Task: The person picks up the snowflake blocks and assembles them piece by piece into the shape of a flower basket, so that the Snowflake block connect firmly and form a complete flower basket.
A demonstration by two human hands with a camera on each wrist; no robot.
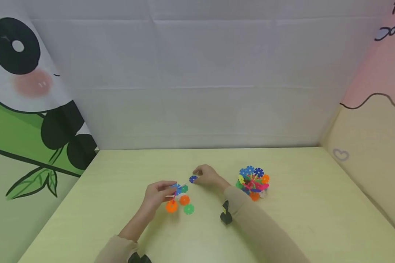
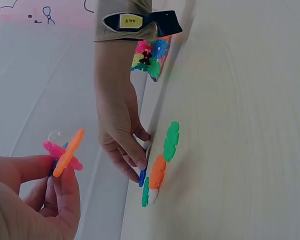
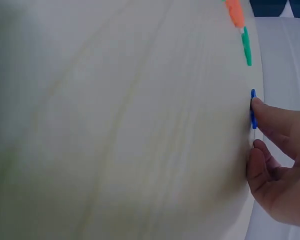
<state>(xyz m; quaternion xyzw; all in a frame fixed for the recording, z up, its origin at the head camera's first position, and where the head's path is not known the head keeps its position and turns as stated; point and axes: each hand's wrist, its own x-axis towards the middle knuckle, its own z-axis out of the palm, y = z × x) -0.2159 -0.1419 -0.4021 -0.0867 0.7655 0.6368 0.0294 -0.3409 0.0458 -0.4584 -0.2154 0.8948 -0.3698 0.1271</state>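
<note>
My left hand [image 1: 158, 194] pinches a small joined cluster of plastic snowflake discs between thumb and fingers. A blue disc [image 1: 177, 189], a pink disc [image 2: 75, 163] and an orange disc [image 2: 70, 152] show in it, with a clear one behind. Farther right, my right hand [image 1: 207, 176] is low at the table, a digit touching a dark blue snowflake disc [image 3: 253, 110]. That disc looks flat against the tabletop, while the other fingers are apart from it. Between the hands lie a green disc [image 1: 189, 209], an orange disc [image 1: 184, 199] and another green disc [image 1: 184, 189].
A colourful heap of snowflake discs [image 1: 252, 182] sits on the pale table [image 1: 283, 226], right of my right hand. A white cloth wall [image 1: 210, 80] rises behind the table, with printed panels at both sides.
</note>
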